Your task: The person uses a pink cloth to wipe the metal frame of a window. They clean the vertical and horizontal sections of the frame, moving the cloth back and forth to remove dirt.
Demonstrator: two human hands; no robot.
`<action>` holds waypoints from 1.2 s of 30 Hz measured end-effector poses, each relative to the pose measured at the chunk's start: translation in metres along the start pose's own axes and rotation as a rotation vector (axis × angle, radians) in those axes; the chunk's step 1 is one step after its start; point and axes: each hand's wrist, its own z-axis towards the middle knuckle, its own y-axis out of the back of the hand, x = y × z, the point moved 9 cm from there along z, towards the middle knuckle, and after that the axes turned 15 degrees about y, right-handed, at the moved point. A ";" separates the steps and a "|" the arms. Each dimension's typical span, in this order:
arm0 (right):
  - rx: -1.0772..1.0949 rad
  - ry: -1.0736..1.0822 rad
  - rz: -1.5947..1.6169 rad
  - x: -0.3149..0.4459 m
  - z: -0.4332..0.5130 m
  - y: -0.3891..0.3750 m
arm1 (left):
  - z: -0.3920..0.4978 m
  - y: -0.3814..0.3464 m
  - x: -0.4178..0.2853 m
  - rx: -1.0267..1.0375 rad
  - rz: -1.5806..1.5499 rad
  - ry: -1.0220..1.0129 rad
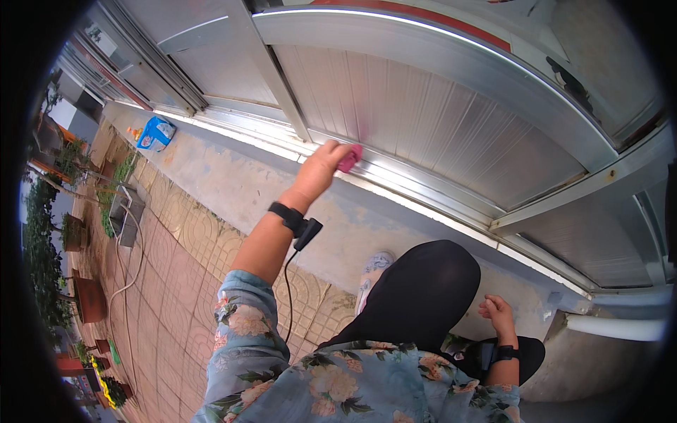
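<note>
My left hand point(321, 168) is at the foot of an aluminium sliding door, pinching a crumpled pink cloth point(349, 158). The cloth is against the bright metal door track point(391, 173), below a ribbed silver door panel point(402, 113). Part of the cloth is hidden by my fingers. Beside my bent right knee, my right hand point(497, 312) hovers with its fingers curled in and nothing seen in them. A black strap with a small device point(295, 223) sits on my left wrist, and a cable runs down from it. Another black strap point(505, 352) circles my right wrist.
A blue printed container point(156, 133) stands on the concrete ledge point(232, 164), with an orange-topped item point(135, 132) beside it. Lower left, a hose point(138, 264) crosses the paving near potted plants point(91, 299). A white pipe point(613, 327) lies at the right.
</note>
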 end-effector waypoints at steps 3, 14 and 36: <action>0.000 -0.006 0.005 -0.005 0.007 -0.004 | -0.011 -0.036 -0.059 0.025 -0.002 -0.271; 0.032 -0.095 -0.005 -0.023 0.012 -0.019 | 0.024 -0.038 0.094 -0.168 0.224 0.003; 0.035 -0.073 -0.093 -0.024 -0.014 0.003 | 0.023 0.048 0.216 -0.494 0.155 0.466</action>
